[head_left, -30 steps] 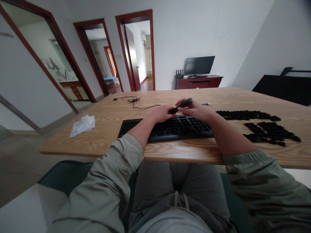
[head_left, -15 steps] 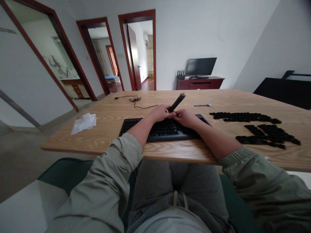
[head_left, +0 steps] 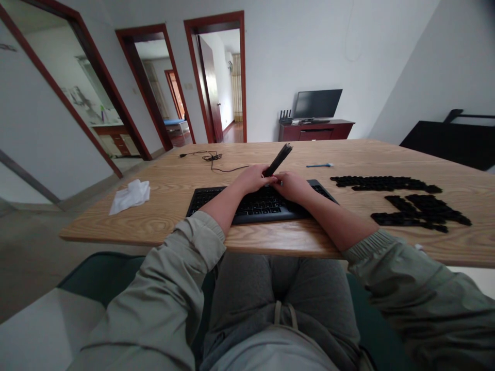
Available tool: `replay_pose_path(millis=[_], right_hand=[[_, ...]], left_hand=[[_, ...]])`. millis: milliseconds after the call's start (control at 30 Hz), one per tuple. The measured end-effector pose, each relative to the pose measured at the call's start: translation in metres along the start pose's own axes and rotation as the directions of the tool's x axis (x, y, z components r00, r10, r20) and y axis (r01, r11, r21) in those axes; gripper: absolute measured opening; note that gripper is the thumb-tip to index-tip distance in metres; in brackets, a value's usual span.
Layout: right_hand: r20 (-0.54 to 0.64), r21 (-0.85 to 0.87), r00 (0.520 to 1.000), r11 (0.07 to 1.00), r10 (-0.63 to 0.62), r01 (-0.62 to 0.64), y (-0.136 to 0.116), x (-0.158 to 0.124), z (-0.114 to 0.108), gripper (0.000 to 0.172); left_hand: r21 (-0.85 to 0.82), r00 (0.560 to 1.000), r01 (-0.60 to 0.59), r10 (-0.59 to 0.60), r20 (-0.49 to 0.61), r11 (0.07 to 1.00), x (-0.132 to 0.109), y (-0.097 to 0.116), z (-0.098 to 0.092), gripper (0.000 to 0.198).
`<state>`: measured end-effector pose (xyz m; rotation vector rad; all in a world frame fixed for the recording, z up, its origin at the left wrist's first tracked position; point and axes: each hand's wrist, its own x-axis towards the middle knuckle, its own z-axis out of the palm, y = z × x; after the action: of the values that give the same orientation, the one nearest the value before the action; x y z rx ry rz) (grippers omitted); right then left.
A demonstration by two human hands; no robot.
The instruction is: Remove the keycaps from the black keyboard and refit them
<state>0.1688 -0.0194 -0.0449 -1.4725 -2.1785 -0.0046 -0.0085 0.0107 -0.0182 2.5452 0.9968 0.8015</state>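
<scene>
**Black bar held tilted above keyboard**

The black bar (head_left: 278,159) stands tilted toward the upper right of the frame, above the keyboard (head_left: 216,198). The left hand (head_left: 253,179) has its fingers (head_left: 266,178) clamped on the bar's lower end. The right hand (head_left: 294,186) has its fingers (head_left: 281,180) together just beside that end; contact cannot be determined. Both hands rest on the keyboard. Rows of black keycaps (head_left: 386,183) lie on the table (head_left: 154,216) at right, a blue tool (head_left: 319,165) beyond them. A tissue (head_left: 129,198) lies at left, a cable (head_left: 212,157) at upper left.

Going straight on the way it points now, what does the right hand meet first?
Probably the lower end of the slim black stick-shaped object, then the left hand; the right hand is almost against them, though depth is unclear.
</scene>
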Motion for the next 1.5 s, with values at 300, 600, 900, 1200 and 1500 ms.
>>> replay_pose_path(millis=[300,600,900,1200,1500], right_hand=[[0.005,0.014,0.999,0.999,-0.044,0.044,-0.006,-0.008,-0.006,0.023],[0.05,0.126,0.976,0.971,-0.21,0.202,0.001,-0.009,0.0,0.033],[0.05,0.108,0.98,0.977,-0.191,0.185,0.0,-0.006,0.001,0.034],[-0.058,0.187,0.985,0.968,-0.161,0.169,-0.004,-0.015,-0.003,0.054],[0.075,0.005,0.965,0.968,-0.25,0.25,-0.015,-0.013,-0.009,0.042]], left_hand=[[-0.004,0.996,-0.01,0.009,-0.091,1.0,-0.001,-0.013,0.004,0.035],[-0.02,0.993,-0.001,-0.002,-0.119,1.0,-0.004,-0.013,0.007,0.038],[-0.226,0.963,0.131,-0.178,-0.202,0.965,-0.004,-0.01,0.009,0.037],[-0.444,0.922,0.073,-0.229,-0.311,0.893,-0.003,-0.01,0.0,0.034],[-0.64,0.827,0.048,-0.39,-0.405,0.767,0.005,-0.017,-0.013,0.036]])
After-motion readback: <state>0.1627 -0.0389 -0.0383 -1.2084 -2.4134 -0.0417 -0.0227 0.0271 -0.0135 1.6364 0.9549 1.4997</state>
